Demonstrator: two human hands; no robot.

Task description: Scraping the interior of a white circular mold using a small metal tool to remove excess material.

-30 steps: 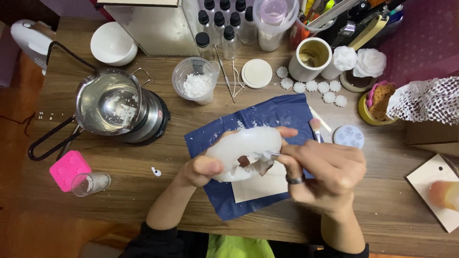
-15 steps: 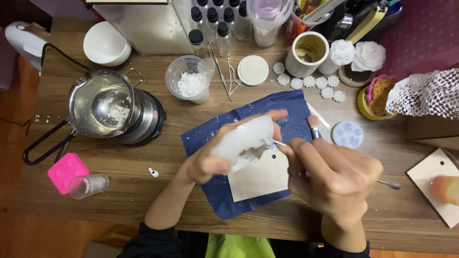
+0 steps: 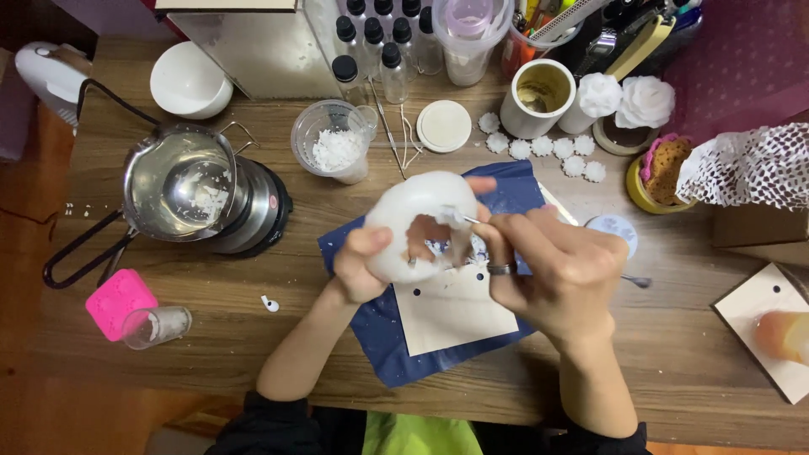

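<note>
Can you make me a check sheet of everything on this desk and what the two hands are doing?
Surface: wooden table, with a blue sheet and a pale card under the hands.
Job's things: white rounded container, lifted and tilted; thin metal tool poking into its opening.
Clutter: metal pot on a small burner, clear cup of white flakes, white bowl, pink mould, small white flowers, round white lid.
Fingers: left hand grips the container; right hand pinches the tool and wears a ring.
Cables: a dark cord near the pot.
Surroundings: dark-capped bottles and a tool holder at the back.
</note>
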